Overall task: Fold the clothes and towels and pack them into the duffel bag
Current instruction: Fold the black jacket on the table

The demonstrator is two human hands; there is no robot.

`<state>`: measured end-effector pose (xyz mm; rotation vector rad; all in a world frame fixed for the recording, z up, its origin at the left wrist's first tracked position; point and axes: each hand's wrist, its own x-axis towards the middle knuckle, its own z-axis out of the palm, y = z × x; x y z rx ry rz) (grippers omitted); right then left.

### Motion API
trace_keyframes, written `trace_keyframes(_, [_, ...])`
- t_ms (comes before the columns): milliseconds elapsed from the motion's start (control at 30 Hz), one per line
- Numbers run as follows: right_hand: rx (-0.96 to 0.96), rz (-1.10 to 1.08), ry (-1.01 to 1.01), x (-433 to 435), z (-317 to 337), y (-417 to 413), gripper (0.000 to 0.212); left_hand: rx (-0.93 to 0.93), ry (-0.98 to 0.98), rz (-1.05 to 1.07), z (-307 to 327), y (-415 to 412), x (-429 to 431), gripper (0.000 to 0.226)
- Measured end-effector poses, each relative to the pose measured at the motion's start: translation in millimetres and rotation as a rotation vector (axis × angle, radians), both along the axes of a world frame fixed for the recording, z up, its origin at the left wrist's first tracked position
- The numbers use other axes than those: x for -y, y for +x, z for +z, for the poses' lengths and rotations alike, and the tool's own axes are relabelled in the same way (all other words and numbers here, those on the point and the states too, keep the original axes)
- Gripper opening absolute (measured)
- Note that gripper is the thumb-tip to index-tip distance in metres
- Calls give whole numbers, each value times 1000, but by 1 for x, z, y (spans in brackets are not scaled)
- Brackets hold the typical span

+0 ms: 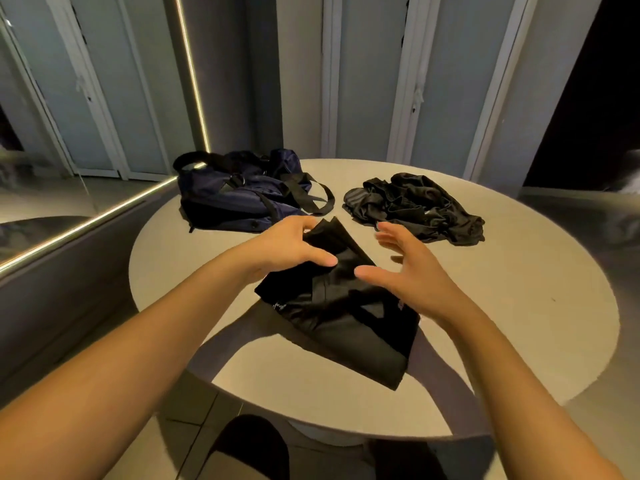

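A black garment (349, 317), partly folded into a long shape, lies in the middle of the round table (519, 306). My left hand (291, 245) rests on its far left corner, fingers reaching over the cloth's edge and thumb stretched across the top. My right hand (405, 265) hovers just right of the same end with fingers spread and holds nothing. A navy duffel bag (239, 195) with black straps sits at the table's back left. A crumpled pile of black clothes (415, 206) lies at the back right.
A mirror wall with a lit strip (194, 74) runs along the left, close to the table. Pale closet doors (374, 74) stand behind the table. The table's near edge is just in front of me, with tiled floor (194, 410) below.
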<state>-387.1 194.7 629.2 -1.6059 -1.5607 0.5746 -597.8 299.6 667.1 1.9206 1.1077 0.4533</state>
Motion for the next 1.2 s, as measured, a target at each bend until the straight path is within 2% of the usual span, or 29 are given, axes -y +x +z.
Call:
trace_keyframes(33, [-28,109,-125,-12,11,0,96,-8,26,-67,10,1,2,69])
trace_keyframes(67, [-53,215,-223,-21,20,1,101,-14,41,-136,20,2,4,60])
trace_keyframes(133, [-139,365,-339,-35,34,5,82,-46,83,-242,40,4,9,43])
trace_keyframes(200, [-250,434,-386,-41,43,6,56,-93,166,-273,56,6,10,40])
trace_keyframes(300, [-301,449,-348,-45,51,5,40,-124,259,-197,72,8,2,42])
trace_keyframes(367, [-321,439,-305,-47,56,3,35,-64,244,-90,77,4,-5,43])
trace_keyframes(433, [-353,402,-262,-47,58,4,34,38,148,25,68,-7,-10,51])
trace_keyframes(500, [-387,327,-218,-47,57,4,33,178,-95,113,45,-22,-11,59])
trace_keyframes(567, [-395,241,-170,-50,53,3,29,364,-368,177,16,-29,-1,54])
trace_keyframes(600, [-393,196,-148,-54,50,1,28,438,-445,193,3,-28,4,47])
trace_keyframes(700, [-415,66,-107,-69,43,-4,30,557,-479,236,-12,-14,7,32])
trace_keyframes(800, [-455,-21,-64,-86,46,-7,32,660,-418,335,-3,5,-18,24])
trace_keyframes(900, [-485,-65,45,-98,63,-7,26,663,-288,384,17,17,-47,38])
trace_keyframes(1067, [-492,-52,243,-90,78,-3,27,575,132,307,40,13,-46,58])
trace_keyframes(1100, [-500,-30,258,-82,71,-2,26,566,169,263,34,8,-38,53])
trace_keyframes(1133, [-505,-2,255,-72,59,-2,24,564,161,223,23,3,-29,39])
trace_keyframes(1200, [-503,29,193,-49,27,-5,22,549,89,147,-6,-8,-10,22])
